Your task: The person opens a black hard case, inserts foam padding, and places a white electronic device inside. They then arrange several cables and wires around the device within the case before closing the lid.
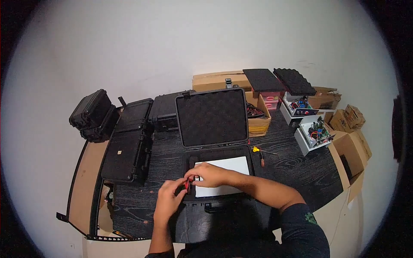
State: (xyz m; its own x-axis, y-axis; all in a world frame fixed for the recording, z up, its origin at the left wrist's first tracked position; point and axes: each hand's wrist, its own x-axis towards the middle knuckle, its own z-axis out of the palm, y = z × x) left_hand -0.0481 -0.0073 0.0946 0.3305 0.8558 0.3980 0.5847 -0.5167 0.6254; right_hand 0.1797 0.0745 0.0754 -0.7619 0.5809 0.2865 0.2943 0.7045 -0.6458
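An open black case lies on the dark wood-grain table, its foam-lined lid raised at the back. A white sheet or panel lies inside the case. At the case's left side, my left hand pinches a small red and black item. My right hand reaches over the white panel from the right, its fingers closed at the same small item. The fingers partly hide that item, so its shape is unclear.
Closed black cases stand at the left. Behind the lid is a cardboard box with cables. Yellow and red tools lie right of the case. Open white electronics boxes and cardboard boxes are farther right.
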